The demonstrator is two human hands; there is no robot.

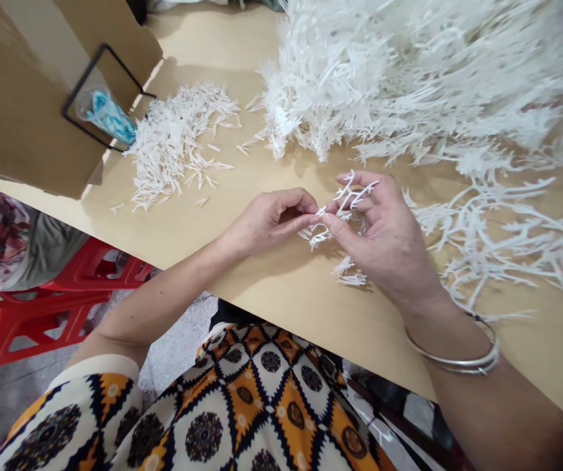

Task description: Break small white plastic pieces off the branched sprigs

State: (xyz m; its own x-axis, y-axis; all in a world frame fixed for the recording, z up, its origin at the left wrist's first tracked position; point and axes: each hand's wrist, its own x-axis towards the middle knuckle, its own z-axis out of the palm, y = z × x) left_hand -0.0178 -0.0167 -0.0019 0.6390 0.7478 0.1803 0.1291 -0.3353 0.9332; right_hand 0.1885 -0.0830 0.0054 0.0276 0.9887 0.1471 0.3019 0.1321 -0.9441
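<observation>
Between my two hands is a white branched plastic sprig (349, 195), its forked tips spread over the fingers. My left hand (281, 212) is closed in a pinch at the sprig's left part, thumb against forefinger. My right hand (380, 226) grips the same sprig between thumb and fingers, palm turned inward. The exact pinch points are partly hidden by the fingertips. Just below the right hand lies a small cluster of short white pieces (351, 273) on the tan tabletop (262, 275). To the right of that hand, longer white branched strands (497, 229) lie loosely spread.
A large heap of white branched strands (409, 78) fills the back right. At the back left sits a pile of small white pieces (178, 137), beside a cardboard box (31, 98) and a black wire frame (107, 95) near a blue-and-white packet (109, 116). Red stools (60, 314) stand at left, near a seated person (21, 239).
</observation>
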